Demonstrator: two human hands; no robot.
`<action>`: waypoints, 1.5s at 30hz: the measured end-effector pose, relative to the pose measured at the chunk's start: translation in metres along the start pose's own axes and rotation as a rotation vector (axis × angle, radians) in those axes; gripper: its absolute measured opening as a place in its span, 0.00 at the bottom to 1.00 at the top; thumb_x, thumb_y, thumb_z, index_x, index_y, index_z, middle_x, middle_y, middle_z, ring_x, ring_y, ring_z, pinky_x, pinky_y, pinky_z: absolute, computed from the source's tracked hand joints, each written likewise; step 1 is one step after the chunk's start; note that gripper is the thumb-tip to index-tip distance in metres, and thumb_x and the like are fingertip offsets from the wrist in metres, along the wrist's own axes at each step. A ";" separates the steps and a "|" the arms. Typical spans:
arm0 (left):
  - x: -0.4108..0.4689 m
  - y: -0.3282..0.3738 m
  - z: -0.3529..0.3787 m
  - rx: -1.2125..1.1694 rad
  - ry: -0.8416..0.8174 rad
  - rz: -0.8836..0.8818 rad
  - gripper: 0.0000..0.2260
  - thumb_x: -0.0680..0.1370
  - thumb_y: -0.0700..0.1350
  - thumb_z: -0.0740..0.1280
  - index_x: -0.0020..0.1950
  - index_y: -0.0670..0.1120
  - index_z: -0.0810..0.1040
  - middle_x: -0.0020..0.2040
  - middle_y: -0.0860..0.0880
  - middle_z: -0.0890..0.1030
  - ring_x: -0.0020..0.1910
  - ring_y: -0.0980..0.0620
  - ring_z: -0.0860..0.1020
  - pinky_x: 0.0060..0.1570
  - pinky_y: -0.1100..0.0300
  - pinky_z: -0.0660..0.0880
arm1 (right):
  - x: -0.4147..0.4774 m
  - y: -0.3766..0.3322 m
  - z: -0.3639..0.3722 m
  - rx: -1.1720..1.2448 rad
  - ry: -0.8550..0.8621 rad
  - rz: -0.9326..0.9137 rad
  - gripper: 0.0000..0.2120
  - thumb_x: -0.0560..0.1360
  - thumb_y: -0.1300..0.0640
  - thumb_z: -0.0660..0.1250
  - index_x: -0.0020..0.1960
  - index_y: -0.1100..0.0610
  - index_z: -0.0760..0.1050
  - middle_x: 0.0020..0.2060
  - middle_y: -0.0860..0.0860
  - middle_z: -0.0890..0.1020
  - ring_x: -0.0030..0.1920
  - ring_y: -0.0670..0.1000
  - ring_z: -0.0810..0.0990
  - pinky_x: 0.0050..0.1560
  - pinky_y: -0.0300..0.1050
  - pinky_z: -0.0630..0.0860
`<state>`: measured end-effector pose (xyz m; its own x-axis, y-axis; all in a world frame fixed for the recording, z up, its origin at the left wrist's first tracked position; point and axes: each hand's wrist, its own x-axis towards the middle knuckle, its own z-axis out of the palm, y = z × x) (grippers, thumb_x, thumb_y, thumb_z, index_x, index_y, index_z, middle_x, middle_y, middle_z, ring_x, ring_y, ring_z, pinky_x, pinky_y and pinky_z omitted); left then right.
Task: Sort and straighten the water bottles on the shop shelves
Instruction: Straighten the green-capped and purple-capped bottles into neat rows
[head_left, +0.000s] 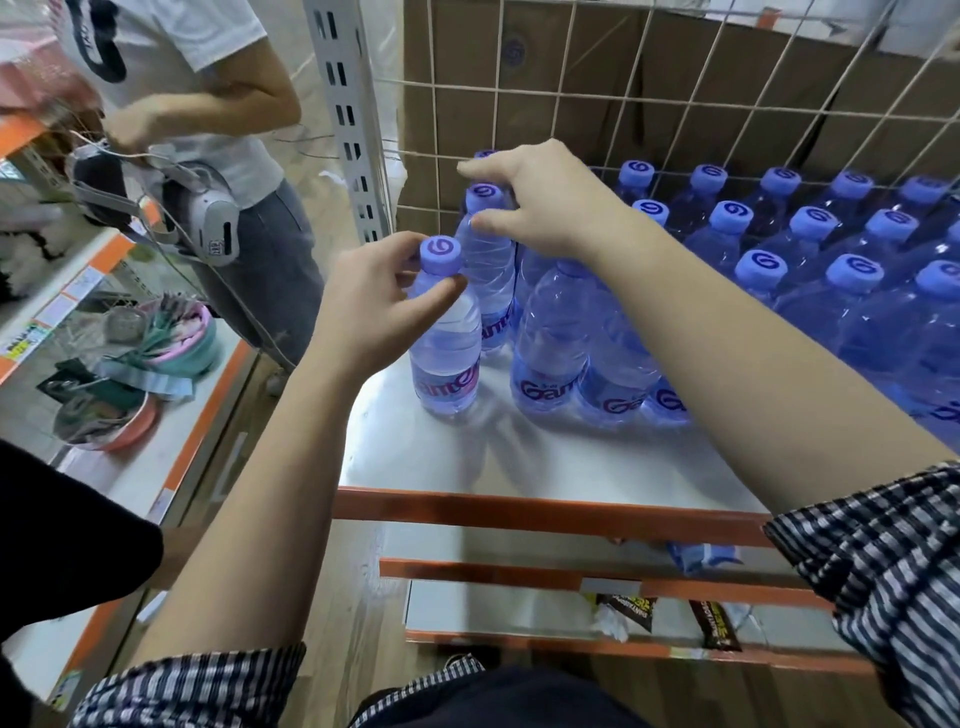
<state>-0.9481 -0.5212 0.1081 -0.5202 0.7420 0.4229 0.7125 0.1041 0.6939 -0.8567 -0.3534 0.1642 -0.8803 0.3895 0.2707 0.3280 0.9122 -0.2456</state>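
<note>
Clear water bottles with purple caps stand on a white shelf (545, 457) with an orange front edge. My left hand (374, 306) pinches the neck of the front-left bottle (447, 358), just under its cap, thumb on the near side. My right hand (540, 202) reaches over the bottle behind it (485, 270), with the fingers curled round its neck and the forefinger stretched out to the left. Two more bottles (550, 338) stand just right of these, under my right forearm. Several rows of the same bottles (810, 249) fill the right side of the shelf.
A wire grid (675, 104) backs the shelf, with cardboard boxes behind it. A perforated metal upright (348, 119) stands at the shelf's left. Another person (208, 130) stands at the left holding a white device. Lower shelves with orange edges lie below, and bowls (156, 358) sit on a left shelf.
</note>
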 end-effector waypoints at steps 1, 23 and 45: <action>0.000 -0.001 0.001 -0.009 -0.004 0.011 0.13 0.73 0.49 0.71 0.54 0.43 0.82 0.45 0.51 0.83 0.45 0.54 0.82 0.50 0.54 0.80 | -0.006 0.001 -0.001 0.026 0.081 -0.017 0.22 0.77 0.53 0.66 0.70 0.53 0.73 0.61 0.54 0.80 0.60 0.55 0.77 0.62 0.44 0.72; -0.047 -0.056 0.058 -0.326 -0.221 -0.242 0.31 0.68 0.44 0.76 0.67 0.56 0.68 0.57 0.62 0.79 0.55 0.63 0.79 0.55 0.63 0.77 | -0.225 0.028 0.143 0.114 0.163 0.100 0.12 0.76 0.55 0.62 0.49 0.58 0.83 0.46 0.52 0.81 0.49 0.56 0.79 0.53 0.46 0.73; -0.054 -0.063 0.099 -0.013 -0.005 -0.342 0.33 0.59 0.60 0.80 0.57 0.52 0.70 0.54 0.55 0.80 0.50 0.50 0.80 0.49 0.49 0.78 | -0.223 0.020 0.141 0.095 0.172 0.190 0.12 0.73 0.55 0.61 0.46 0.55 0.83 0.46 0.49 0.82 0.48 0.53 0.79 0.45 0.45 0.75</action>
<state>-0.9182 -0.5018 -0.0162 -0.7254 0.6691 0.1618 0.4915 0.3389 0.8022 -0.7024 -0.4400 -0.0323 -0.7325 0.5757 0.3633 0.4407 0.8078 -0.3915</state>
